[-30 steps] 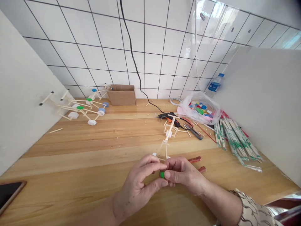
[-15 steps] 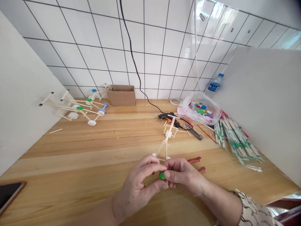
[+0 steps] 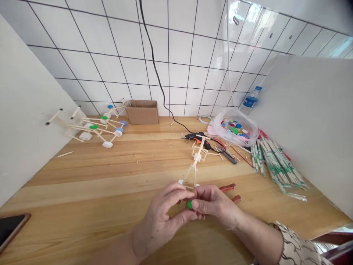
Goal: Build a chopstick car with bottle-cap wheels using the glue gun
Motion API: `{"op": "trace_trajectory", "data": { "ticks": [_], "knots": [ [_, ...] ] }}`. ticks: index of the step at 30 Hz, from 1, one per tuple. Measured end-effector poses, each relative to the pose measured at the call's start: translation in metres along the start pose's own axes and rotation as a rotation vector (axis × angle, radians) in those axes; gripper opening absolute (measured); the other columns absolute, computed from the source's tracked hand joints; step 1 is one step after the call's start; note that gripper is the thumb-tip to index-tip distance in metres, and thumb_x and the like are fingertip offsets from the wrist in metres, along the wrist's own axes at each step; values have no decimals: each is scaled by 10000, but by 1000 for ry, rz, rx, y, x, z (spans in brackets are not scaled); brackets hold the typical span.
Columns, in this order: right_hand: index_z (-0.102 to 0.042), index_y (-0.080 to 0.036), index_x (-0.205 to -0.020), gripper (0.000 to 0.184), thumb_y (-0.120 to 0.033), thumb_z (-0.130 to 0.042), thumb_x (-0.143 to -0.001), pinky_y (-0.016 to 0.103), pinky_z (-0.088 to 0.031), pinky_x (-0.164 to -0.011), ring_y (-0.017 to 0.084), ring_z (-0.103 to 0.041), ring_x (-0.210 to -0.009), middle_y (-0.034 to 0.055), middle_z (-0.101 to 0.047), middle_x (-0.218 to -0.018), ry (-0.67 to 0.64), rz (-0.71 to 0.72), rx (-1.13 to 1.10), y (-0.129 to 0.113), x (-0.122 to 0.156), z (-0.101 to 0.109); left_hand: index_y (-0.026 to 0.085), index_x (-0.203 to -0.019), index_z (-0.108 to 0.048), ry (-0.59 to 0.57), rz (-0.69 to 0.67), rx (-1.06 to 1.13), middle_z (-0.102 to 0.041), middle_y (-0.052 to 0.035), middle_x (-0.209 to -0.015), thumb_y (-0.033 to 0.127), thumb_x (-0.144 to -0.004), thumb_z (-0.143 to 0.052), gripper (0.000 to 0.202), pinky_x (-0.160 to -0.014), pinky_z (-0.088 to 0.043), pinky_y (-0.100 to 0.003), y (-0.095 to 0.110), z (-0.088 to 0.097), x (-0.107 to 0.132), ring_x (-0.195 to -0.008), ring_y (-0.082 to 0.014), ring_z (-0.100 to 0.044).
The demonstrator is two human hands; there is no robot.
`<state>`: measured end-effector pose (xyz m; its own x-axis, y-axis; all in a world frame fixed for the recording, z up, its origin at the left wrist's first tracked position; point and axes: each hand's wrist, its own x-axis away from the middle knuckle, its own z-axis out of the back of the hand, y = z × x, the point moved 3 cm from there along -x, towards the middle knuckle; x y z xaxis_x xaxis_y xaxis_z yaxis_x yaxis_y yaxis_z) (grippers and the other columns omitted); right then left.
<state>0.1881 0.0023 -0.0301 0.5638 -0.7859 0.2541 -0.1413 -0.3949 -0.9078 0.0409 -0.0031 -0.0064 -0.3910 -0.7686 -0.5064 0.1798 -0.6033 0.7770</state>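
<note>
Just in front of me, a small green bottle cap is pinched between the thumb and fingers of my right hand. Around its near side curves my left hand, thumb and forefinger apart, with fingertips close to the right hand's fingers. Whether the left fingers touch the cap I cannot tell. Behind both hands stands a small stick frame with white cap wheels, its near end partly hidden by my fingers. Red-handled pliers lie behind my right wrist, partly covered.
A glue gun with a black cable lies beyond the frame. At right are a bag of caps, wrapped chopsticks and a water bottle. Stick-and-cap cars, a cardboard box and a phone are leftward.
The green cap has shifted very slightly, and a little less of it shows beside my right thumb. Both hands stay in nearly the same place.
</note>
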Motion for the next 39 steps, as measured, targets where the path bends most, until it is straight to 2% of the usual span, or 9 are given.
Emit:
{"op": "trace_trajectory", "data": {
  "ticks": [2, 4, 11, 13, 17, 20, 26, 31, 39],
  "knots": [
    [-611, -94, -739, 301, -385, -682, -709, 165, -346, -473, 38, -460, -475, -14, -553, -575, 7, -1, -5, 1, 0, 1, 180, -1014, -616, -7, -46, 5, -588, -44, -826, 157, -773, -612, 242, -664, -509, -246, 0, 0, 1, -738, -137, -581],
    [-610, -97, -731, 301, -392, -668, -722, 165, -345, -468, 43, -465, -480, -12, -553, -572, 15, 3, -14, 3, 0, 2, 179, -932, -649, 13, -65, -11, -586, -40, -782, 154, -794, -582, 155, -632, -507, -240, -2, -1, 1, -694, -128, -577],
    [-612, -100, -751, 301, -390, -679, -710, 165, -328, -465, 43, -461, -486, -16, -553, -573, 26, 16, -3, 5, -2, 0, 167, -767, -628, 84, -38, -57, -563, -16, -712, 163, -748, -642, 24, -573, -486, -216, -2, -1, 2, -639, -117, -561],
    [-606, -99, -736, 295, -382, -684, -707, 166, -319, -463, 40, -451, -476, -21, -545, -561, 25, 21, -6, 4, -2, 0, 169, -809, -627, 53, -17, -52, -572, -22, -747, 171, -737, -655, 78, -602, -496, -226, -1, -1, 2, -672, -126, -570],
    [-597, -96, -728, 287, -375, -667, -727, 165, -313, -460, 36, -435, -467, -25, -530, -548, 26, 31, 0, 3, -1, 0, 190, -1059, -604, 7, -50, -22, -581, -44, -861, 116, -747, -638, 322, -690, -511, -246, -2, -2, 2, -783, -142, -582],
    [-594, -97, -736, 289, -378, -659, -734, 166, -319, -462, 40, -443, -482, -17, -536, -574, 21, 38, -9, 3, -1, 0, 203, -1143, -574, 8, -88, 34, -556, -49, -883, 62, -787, -571, 383, -677, -518, -230, -4, -2, 3, -788, -132, -579],
    [-592, -95, -735, 277, -365, -650, -746, 169, -320, -474, 39, -445, -499, -8, -545, -605, 5, 41, -32, 1, -1, -1, 218, -1161, -560, -53, -53, 91, -525, -39, -880, 98, -838, -508, 348, -652, -537, -213, -3, -5, 3, -760, -117, -593],
    [-591, -96, -732, 278, -360, -677, -716, 168, -301, -458, 35, -415, -463, -33, -514, -539, 32, 39, -35, 3, -2, 0, 191, -1117, -570, 14, -88, -55, -572, -50, -925, 147, -786, -607, 335, -737, -515, -241, -5, -4, 4, -846, -139, -578],
    [-592, -100, -710, 304, -383, -699, -680, 170, -292, -453, 36, -414, -461, -33, -512, -534, 54, 16, -29, 3, -1, -1, 182, -1048, -613, 30, -104, 6, -559, -38, -837, 83, -769, -611, 297, -659, -511, -235, -7, -5, 6, -754, -125, -571]
  ]
}}
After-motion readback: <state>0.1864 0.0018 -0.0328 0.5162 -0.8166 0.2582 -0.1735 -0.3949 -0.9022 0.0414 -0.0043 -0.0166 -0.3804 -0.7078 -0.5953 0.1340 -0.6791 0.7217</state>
